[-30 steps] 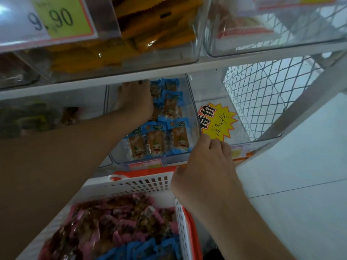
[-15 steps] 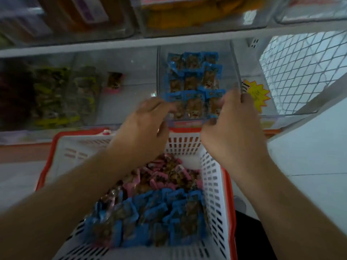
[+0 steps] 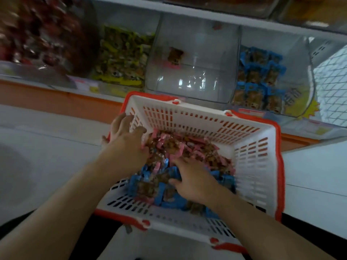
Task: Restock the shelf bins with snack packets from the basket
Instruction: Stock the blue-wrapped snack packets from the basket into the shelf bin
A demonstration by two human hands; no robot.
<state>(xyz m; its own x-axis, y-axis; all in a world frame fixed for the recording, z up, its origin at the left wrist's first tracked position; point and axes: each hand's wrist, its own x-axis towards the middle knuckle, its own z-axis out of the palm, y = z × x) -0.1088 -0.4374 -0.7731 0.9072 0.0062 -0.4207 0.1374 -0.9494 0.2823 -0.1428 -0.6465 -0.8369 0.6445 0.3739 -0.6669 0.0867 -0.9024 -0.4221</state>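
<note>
Here, two hands, left hand (image 3: 124,142) and right hand (image 3: 193,182), in one basket (image 3: 253,177), fingers spread on packets (image 3: 187,149) (grip unclear).

Both forearms reaching forward and down from the near edge of view, bare to beyond the wrist, converging over the basket (image 3: 262,147). Left hand (image 3: 125,141) at the basket's left wall, back turned up, fingers spread and loosely straight, fingertips lying against the inside of that wall near its rim. Right hand (image 3: 193,177) lower, toward the basket's middle, palm down, fingers splayed and bent a little, pressed onto what lies inside. Grasp of either hand impossible to tell.
</note>
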